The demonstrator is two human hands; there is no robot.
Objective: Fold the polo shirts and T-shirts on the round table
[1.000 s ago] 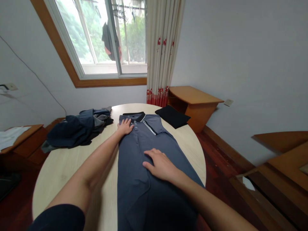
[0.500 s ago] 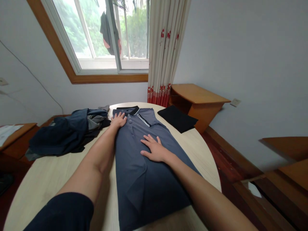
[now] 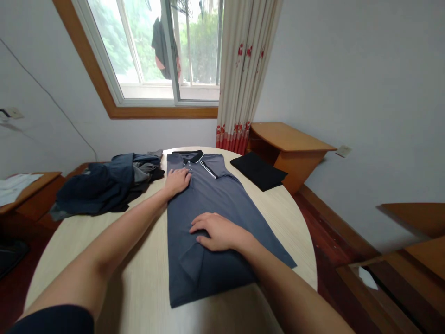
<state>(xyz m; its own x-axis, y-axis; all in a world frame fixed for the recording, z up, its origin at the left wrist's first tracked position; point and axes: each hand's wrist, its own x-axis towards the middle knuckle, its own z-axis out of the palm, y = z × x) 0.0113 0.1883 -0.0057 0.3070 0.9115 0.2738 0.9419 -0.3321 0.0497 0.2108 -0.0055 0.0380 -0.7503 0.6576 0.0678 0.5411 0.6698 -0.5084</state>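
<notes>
A grey polo shirt (image 3: 222,199) with a black collar lies lengthwise on the round pale wooden table (image 3: 104,260), its sides folded in to a narrow strip. My left hand (image 3: 178,180) lies flat and open on the shirt's left side, just below the collar and buttons. My right hand (image 3: 217,230) rests palm down, fingers apart, on the middle of the shirt, pointing left. Neither hand holds anything.
A heap of dark blue and grey clothes (image 3: 104,185) lies at the table's far left. A folded black garment (image 3: 259,170) sits at the far right edge. Beyond it stands a wooden side table (image 3: 288,144), with a window and flowered curtain (image 3: 243,69) behind.
My left hand slid down the shirt from beside the collar. My right hand moved back toward me and to the left over the cloth. The view shifted a little.
</notes>
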